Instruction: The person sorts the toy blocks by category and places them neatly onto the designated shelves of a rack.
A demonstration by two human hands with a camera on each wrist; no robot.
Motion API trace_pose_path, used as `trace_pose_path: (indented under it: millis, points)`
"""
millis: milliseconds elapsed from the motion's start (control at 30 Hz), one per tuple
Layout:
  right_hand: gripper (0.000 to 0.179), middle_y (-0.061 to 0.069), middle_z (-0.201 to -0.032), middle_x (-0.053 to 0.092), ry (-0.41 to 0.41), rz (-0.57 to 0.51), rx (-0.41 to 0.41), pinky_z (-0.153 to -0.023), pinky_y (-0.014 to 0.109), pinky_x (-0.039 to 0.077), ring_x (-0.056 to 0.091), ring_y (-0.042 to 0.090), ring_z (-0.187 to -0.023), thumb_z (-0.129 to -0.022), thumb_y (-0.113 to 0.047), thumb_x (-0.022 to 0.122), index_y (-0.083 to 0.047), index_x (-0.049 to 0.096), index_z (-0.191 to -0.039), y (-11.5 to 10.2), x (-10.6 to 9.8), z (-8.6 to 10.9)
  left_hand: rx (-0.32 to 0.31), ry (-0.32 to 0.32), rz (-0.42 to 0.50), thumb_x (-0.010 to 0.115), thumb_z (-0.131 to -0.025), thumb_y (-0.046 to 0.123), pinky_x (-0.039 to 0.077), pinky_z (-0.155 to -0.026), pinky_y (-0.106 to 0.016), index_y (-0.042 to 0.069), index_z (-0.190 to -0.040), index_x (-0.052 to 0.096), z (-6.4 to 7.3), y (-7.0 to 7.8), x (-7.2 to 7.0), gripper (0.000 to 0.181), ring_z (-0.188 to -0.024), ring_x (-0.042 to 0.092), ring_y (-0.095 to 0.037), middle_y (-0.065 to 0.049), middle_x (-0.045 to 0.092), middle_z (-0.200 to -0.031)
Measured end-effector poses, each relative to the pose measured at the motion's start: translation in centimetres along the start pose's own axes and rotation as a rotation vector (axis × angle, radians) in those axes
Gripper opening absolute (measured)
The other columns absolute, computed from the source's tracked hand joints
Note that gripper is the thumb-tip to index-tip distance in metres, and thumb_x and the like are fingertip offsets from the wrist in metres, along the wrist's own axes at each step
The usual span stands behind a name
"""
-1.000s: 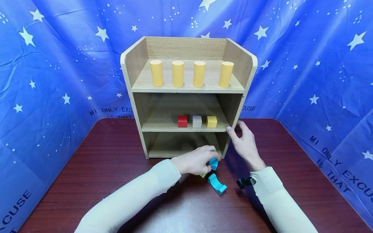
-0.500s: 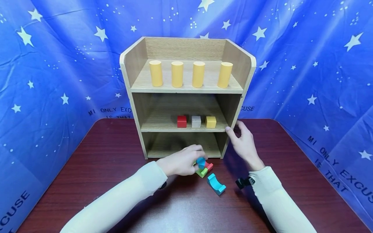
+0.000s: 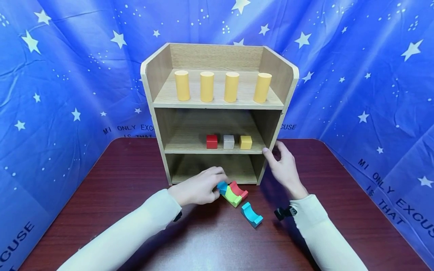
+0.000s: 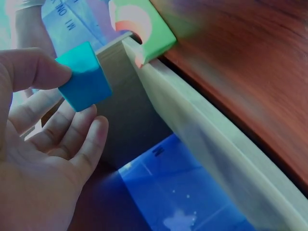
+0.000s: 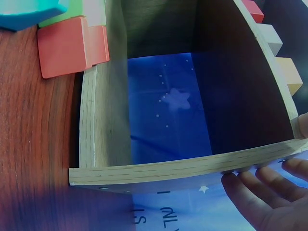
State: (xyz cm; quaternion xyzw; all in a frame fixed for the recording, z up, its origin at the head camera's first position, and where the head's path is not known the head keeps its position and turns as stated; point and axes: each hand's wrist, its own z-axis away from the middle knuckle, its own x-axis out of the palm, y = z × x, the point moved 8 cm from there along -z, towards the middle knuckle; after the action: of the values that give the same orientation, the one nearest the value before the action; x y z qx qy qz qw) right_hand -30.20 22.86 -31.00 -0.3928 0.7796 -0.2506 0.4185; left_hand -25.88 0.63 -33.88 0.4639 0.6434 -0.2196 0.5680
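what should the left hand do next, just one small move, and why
Probably lift the blue block slightly, clear of the green arched block. The left hand pinches it, and in the head view the two blocks look so close that sliding sideways might bump the green one.

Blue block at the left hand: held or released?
Held: in the left wrist view, the left hand pinches the blue block between thumb and fingers.

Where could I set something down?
Free: the table between the shelf unit and left curtain, and the middle shelf left of the red cube. Crowded: just before the shelf unit, where the left grip holds a blue block near three curved blocks.
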Motion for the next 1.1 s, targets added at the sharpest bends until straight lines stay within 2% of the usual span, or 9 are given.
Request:
trace_pose_path:
  millis: [267,500,800,1100]
  points:
    - [0.041,0.012,-0.111,0.063,-0.002,0.008,0.006,-0.079,0.022,0.047,0.061,0.023,-0.101,-0.094,-0.034,0.06,-0.006,0.056,-0.123,0.0,0.1,0.0,-0.023,0.029,-0.001,0.059,-0.079,0.003,0.044,-0.083,-0.023,0.012,-0.113,0.065,1.1,-0.6,-1.5,0.036,-0.094,0.048,-0.009,0.006,0.053,-0.099]
    - [0.042,0.013,-0.111,0.063,-0.007,-0.001,0.011,-0.078,0.016,0.045,0.061,0.023,-0.101,-0.094,-0.034,0.06,-0.005,0.056,-0.123,0.0,0.1,0.0,-0.055,0.03,0.003,0.059,-0.081,0.004,0.044,-0.085,-0.025,0.013,-0.11,0.064,2.0,-0.8,-2.2,0.031,-0.095,0.047,-0.009,0.007,0.052,-0.1]
    - [0.041,0.013,-0.109,0.063,0.004,-0.005,0.007,-0.077,0.014,0.045,0.061,0.022,-0.099,-0.093,-0.033,0.061,-0.005,0.056,-0.123,0.0,0.0,0.0,-0.015,0.087,-0.013,0.06,-0.079,0.002,0.044,-0.085,-0.025,0.009,-0.109,0.064,2.5,-0.9,-4.0,0.031,-0.094,0.047,-0.011,0.004,0.053,-0.099]
    - [0.04,0.012,-0.109,0.064,0.01,-0.008,0.005,-0.077,0.013,0.045,0.061,0.021,-0.099,-0.093,-0.033,0.061,-0.005,0.056,-0.122,0.2,0.0,0.0,-0.025,0.115,-0.027,0.061,-0.078,0.002,0.045,-0.082,-0.026,0.006,-0.109,0.065,2.9,-1.1,-6.1,0.031,-0.091,0.05,-0.012,0.001,0.055,-0.101]
